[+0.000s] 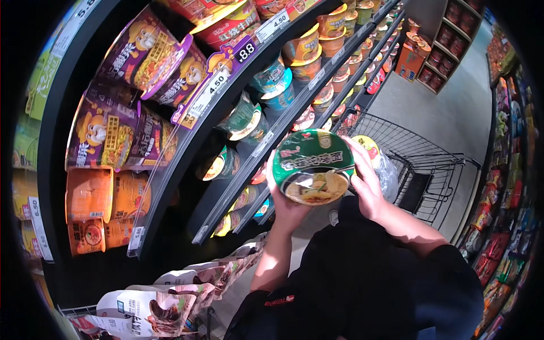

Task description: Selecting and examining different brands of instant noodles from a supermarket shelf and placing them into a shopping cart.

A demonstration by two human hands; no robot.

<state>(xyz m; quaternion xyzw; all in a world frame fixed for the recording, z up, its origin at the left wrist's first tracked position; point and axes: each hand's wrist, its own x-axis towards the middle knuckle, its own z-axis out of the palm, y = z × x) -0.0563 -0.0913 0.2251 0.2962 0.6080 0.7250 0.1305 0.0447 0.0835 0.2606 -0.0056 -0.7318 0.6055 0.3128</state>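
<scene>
Between both hands is a green instant noodle bowl [313,159], its printed lid with a picture of noodles turned towards my face. My left hand [284,199] grips it from the left and below. On its right side, my right hand [365,178] holds the rim, the fingers partly hidden behind the bowl. Further left, shelves carry green noodle bowls [242,117], blue ones [274,83], purple ones [102,131] and orange ones [89,195]. A wire shopping cart [418,144] stands beyond my right hand, with a clear plastic bag [386,176] and a yellow-lidded bowl [366,146] in it.
The black shelf edges [255,148] with price tags run diagonally close to my left hand. Bagged food [148,312] hangs or stands at the lower left. Packed shelves [495,238] line the right side. An orange carton [410,57] and a rack of jars or tubs [448,44] stand farther off.
</scene>
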